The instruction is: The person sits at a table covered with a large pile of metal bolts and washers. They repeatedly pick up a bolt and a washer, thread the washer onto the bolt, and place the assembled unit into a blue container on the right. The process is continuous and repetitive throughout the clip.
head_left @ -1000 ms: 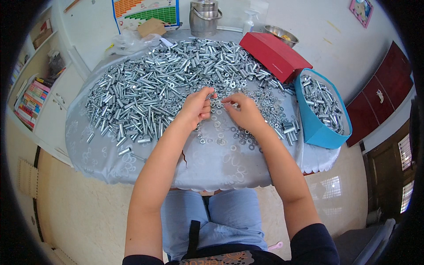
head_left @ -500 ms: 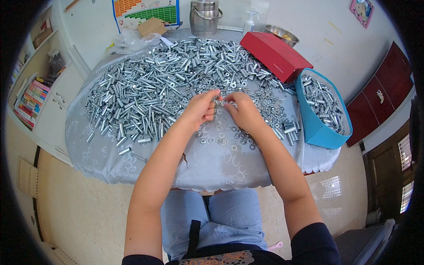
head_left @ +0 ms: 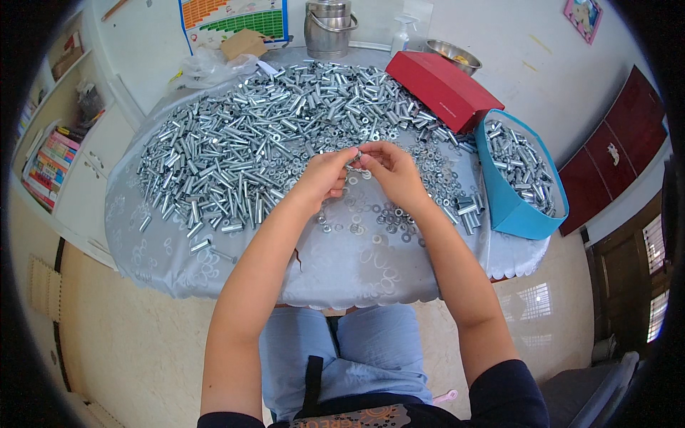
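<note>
Nearest the camera, the person's lap in light blue trousers (head_left: 342,357) sits below the scalloped edge of the surface (head_left: 357,278), which is covered by a pale grey patterned cloth. Both bare forearms rise from the lower edge and meet over the middle of the surface.

The left hand (head_left: 325,178) and the right hand (head_left: 392,171) are almost touching at the fingertips. Between them is a small metal piece (head_left: 357,157), held just above the cloth. The left fingers are pinched together on it; the right fingers close on it from the other side. Whether it is a bolt, a sleeve or a washer is too small to tell.

Just below and around the hands, loose washers (head_left: 385,221) lie scattered flat on the cloth. A few short metal sleeves (head_left: 467,214) lie to the right of them, near the blue container (head_left: 514,214), which is partly filled with similar metal pieces.

Beyond and to the left of the hands, a large heap of silver metal sleeves (head_left: 235,150) covers most of the surface.

At the far edge, a red box (head_left: 442,89) rests beside the blue container. Behind it stand a steel bowl (head_left: 453,53), a metal lidded pot (head_left: 330,28), and a crumpled clear plastic bag (head_left: 207,68).
</note>
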Action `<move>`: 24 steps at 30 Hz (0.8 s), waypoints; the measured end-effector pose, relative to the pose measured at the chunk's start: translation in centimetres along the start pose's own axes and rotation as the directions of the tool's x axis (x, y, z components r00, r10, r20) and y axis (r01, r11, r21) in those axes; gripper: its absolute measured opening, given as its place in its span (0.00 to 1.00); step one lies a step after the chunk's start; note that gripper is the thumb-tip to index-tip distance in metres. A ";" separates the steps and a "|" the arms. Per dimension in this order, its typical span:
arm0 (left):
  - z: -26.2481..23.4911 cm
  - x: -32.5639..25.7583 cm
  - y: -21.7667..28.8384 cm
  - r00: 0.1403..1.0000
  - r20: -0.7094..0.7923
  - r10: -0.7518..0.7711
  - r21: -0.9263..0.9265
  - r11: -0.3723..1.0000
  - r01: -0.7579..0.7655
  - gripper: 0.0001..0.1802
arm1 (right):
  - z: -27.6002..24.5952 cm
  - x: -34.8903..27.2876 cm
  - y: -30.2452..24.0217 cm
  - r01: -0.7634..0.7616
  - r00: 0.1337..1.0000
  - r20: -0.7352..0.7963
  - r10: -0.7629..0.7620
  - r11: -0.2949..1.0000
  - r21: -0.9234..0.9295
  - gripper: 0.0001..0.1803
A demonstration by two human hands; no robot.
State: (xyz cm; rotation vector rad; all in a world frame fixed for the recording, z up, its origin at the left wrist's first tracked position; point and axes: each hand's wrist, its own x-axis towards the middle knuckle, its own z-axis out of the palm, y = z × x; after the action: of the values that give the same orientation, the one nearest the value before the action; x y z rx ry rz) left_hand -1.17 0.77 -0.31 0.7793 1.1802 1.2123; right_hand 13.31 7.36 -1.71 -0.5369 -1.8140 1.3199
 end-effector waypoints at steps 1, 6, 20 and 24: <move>-0.1 0.1 -0.1 1.000 -0.008 -0.011 -0.030 0.999 0.010 0.18 | 0.1 0.0 -0.1 -0.015 1.000 0.003 0.015 1.000 0.020 0.10; -0.4 0.3 -0.3 0.999 -0.024 -0.027 -0.022 0.999 0.026 0.23 | 0.0 -0.2 0.3 -0.044 0.999 0.000 0.045 0.998 -0.040 0.10; 0.1 0.7 -0.8 0.909 -0.203 0.363 0.368 0.889 -0.273 0.23 | 0.2 -0.9 -2.0 -0.221 0.954 0.157 0.256 0.953 -0.208 0.25; 0.1 0.8 -0.9 0.909 -0.170 0.380 0.365 0.881 -0.300 0.23 | -0.4 -0.8 -2.5 -0.372 0.879 0.272 0.392 0.920 -0.122 0.25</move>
State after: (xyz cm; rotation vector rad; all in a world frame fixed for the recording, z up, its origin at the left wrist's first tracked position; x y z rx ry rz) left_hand -0.90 1.34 -1.36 1.1597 1.5141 1.4464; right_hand 14.44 6.12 0.34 -0.8046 -2.0704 1.6819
